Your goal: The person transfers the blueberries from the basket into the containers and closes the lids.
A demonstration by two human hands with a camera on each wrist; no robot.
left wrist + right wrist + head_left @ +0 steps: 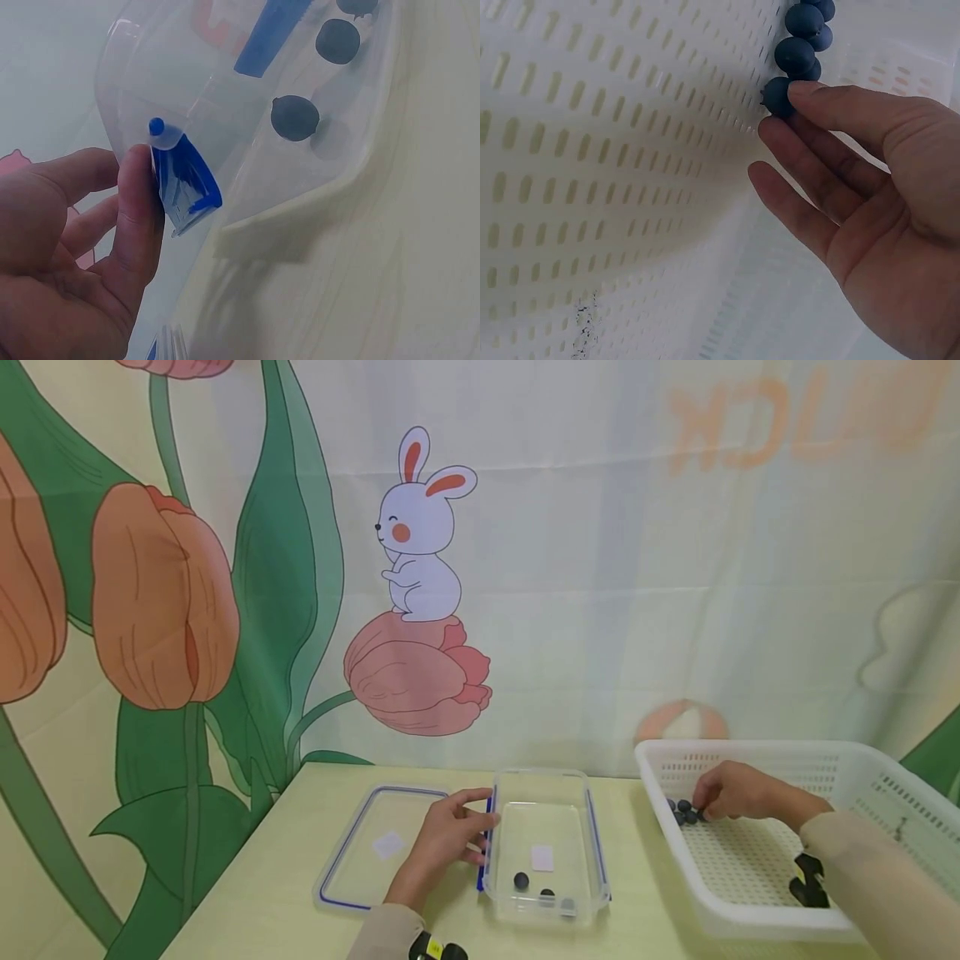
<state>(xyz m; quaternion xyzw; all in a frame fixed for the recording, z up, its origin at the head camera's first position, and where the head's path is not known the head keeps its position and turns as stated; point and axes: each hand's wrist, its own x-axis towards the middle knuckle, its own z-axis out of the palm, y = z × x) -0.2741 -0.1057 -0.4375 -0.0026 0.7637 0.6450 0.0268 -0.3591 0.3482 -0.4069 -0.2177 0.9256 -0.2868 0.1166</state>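
Note:
A clear plastic food container (pixel 540 827) with blue side latches stands in the middle of the table, and a few blueberries (pixel 521 882) lie at its near end. My left hand (pixel 442 835) holds the container's left side, its fingers at the rim and the blue latch (pixel 186 176). Over at the right, my right hand (pixel 742 792) reaches into a white slotted basket (pixel 750 747). Its thumb and fingers pinch a blueberry (pixel 778 97) at the end of a cluster of several others (pixel 795 55) along the basket's left side.
Left of the container, partly behind my left forearm, lies a clear lid (pixel 352 843) with a blue seal. The table (pixel 247 893) is pale yellow. Behind it hangs a cloth (pixel 562 568) printed with tulips and a rabbit.

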